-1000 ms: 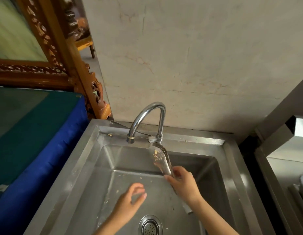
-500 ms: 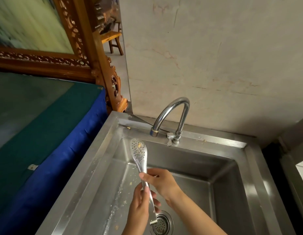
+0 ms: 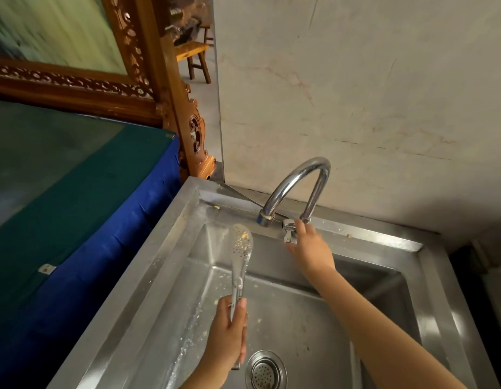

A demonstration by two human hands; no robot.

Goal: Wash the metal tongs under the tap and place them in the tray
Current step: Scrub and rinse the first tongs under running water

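Observation:
The metal tongs [image 3: 241, 256] stand upright over the left part of the steel sink [image 3: 165, 248], their perforated spoon end up and flecked with food bits. My left hand [image 3: 229, 332] is shut around their lower handle. My right hand [image 3: 311, 248] reaches to the back rim and touches the tap handle [image 3: 289, 230] at the foot of the curved chrome tap [image 3: 297, 181]. No water shows at the spout. No tray is in view.
The round drain strainer [image 3: 265, 372] sits in the sink floor near my left wrist. Food crumbs dot the basin. A blue and green covered surface [image 3: 75, 220] lies left of the sink, with a carved wooden frame [image 3: 170, 88] behind it. A plaster wall [image 3: 356, 94] backs the sink.
The tongs passed from my right hand to my left hand and shifted left of the tap. My right hand let go and moved up to the tap handle.

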